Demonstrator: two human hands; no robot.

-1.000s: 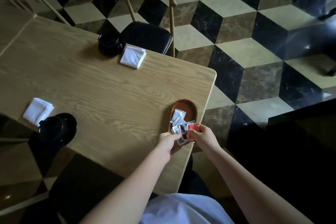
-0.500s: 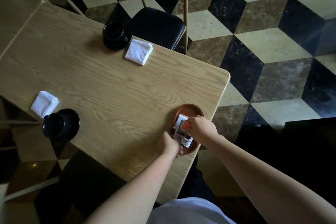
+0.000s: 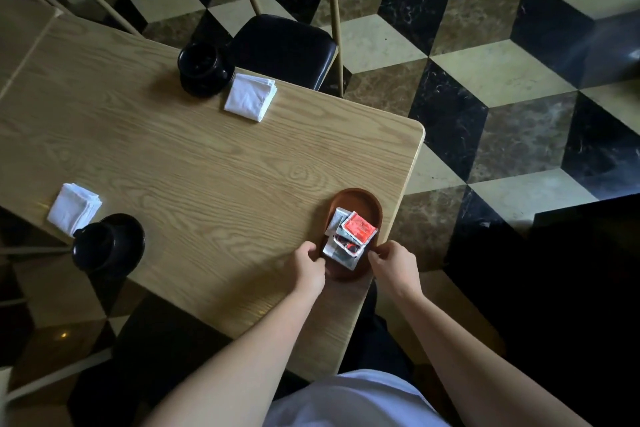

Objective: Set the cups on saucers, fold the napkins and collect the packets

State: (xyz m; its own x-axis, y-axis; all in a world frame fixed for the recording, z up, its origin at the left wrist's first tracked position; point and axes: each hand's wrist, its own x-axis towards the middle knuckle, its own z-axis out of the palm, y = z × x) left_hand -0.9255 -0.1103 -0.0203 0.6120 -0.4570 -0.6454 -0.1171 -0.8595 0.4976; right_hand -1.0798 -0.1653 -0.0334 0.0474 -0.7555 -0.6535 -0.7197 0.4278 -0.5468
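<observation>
Packets (image 3: 349, 236): stacked in the brown oval tray (image 3: 372, 204), which sits at the table's (image 3: 207, 163) near right edge, close to the corner. Red packet (image 3: 358, 227) on top, white and dark-printed ones under it, pile leaning toward the tray's near end.

Left hand (image 3: 308, 265) is at the tray's left near rim, fingers curled; it looks to be gripping the rim or nudging the pile, can't tell which. Right hand (image 3: 394, 263) is at the right near rim, fingers curled with thumb and forefinger close together; can't tell if they pinch anything.

Handling, my read:
- Packets are thin, light, glossy sachets. They'll slide over each other and fan out if the tray tips.
- Soft-filled, so pinch by the sealed edges, not the belly.
- Easier to move the whole lot via the tray: rigid, shallow wall, take it at both long sides, keep it level.
- Tray is close to the table edge, so a sloppy push could send it off.

Rest of the task looks done: far cup (image 3: 204, 69) on its saucer near the far edge with a folded napkin (image 3: 249, 97) just beside it; near-left cup (image 3: 107, 243) on a saucer overhanging the left edge, napkin (image 3: 74, 208) just beside it.
</observation>
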